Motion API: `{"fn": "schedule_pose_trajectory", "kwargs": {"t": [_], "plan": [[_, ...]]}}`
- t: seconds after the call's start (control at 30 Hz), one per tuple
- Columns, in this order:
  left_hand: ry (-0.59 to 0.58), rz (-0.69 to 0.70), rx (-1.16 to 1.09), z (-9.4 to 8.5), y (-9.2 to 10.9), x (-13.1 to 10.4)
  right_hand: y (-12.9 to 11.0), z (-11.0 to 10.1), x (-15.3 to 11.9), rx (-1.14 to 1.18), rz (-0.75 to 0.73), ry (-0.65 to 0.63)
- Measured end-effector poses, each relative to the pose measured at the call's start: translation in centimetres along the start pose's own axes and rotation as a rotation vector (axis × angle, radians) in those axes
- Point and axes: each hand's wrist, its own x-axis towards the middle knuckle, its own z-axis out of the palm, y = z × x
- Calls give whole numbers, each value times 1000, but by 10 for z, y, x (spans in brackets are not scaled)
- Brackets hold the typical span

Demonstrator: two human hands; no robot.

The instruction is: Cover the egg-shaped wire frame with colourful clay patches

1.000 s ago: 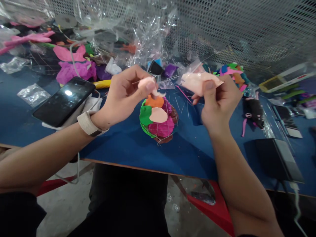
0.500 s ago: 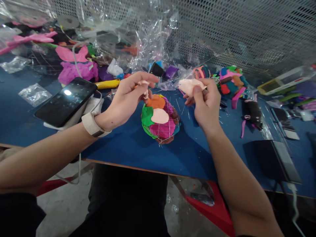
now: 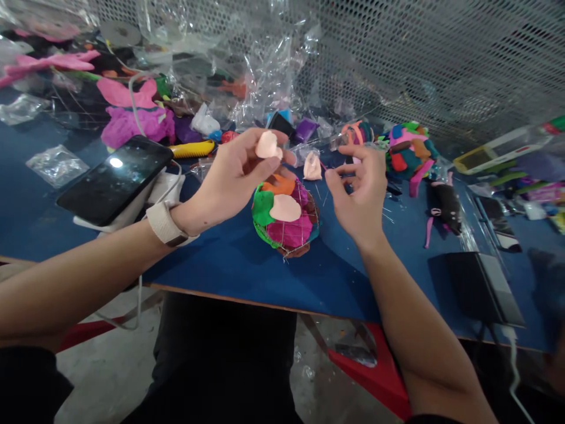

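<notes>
Between the fingers and thumb of my left hand (image 3: 245, 174) is a small lump of pale peach modelling clay (image 3: 267, 145). My right hand (image 3: 359, 191) has its fingers apart and curved, with nothing in them. Just left of its fingertips, a larger peach clay piece (image 3: 312, 166) rests on the table. Below and between both hands sits a rounded wire-mesh form (image 3: 311, 221), partly covered with green, orange, magenta and brown clay. A flat peach patch (image 3: 285, 208) lies on its upper face.
A phone (image 3: 115, 176) lies at left beside a yellow-handled tool (image 3: 193, 149). Clay-covered figures, including a multicoloured one (image 3: 408, 150), and clear plastic wrappers line the back. Thin wire bits (image 3: 388, 215) are scattered at right. A black box (image 3: 483, 288) stands near the right front edge.
My right hand has let go of the larger peach clay, which now rests on the table. My left hand has turned, bringing its small clay lump into clearer view.
</notes>
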Motion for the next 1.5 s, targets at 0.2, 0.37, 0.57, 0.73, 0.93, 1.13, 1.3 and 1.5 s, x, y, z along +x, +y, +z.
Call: {"fn": "schedule_pose_trajectory", "kwargs": {"t": [0.2,0.37,0.57,0.73,0.93,1.13,1.3,1.5], "plan": [[-183,12,48,13,43,-8,-77,-14,2,11,-282,-7],[-296,95,145,11,45,-16,-90,-10,-8,-69,-496,-11],[-439,169,25,12,38,-19,-83,-8,-12,-71,-465,24],[-355,227,130,12,39,-20,-85,-6,-13,6,-418,63],[-203,289,299,11,34,-18,-76,-4,-14,59,-368,47],[-165,309,387,11,27,-19,-79,1,-16,-100,-430,78],[-165,338,430,10,32,-18,-89,6,-11,-23,-552,146],[-182,383,540,8,32,-16,-90,7,-8,24,-554,161]]}}
